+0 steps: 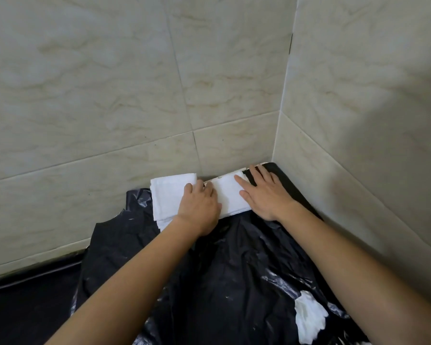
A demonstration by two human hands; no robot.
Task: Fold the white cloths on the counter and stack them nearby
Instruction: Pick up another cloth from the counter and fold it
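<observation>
A folded white cloth (168, 195) lies against the tiled wall at the back of the counter. Beside it, to the right, lies a second folded white cloth (230, 196) near the corner. My left hand (200, 207) rests between the two cloths with its fingers curled over the edge of the left one. My right hand (265, 192) lies flat on the right end of the right cloth, fingers straight. A crumpled white cloth (309, 317) sits at the lower right on the black plastic.
A black plastic sheet (234, 270) covers the dark counter (23, 307). Tiled walls (110, 95) meet in a corner (276, 145) just behind the cloths and close in the right side.
</observation>
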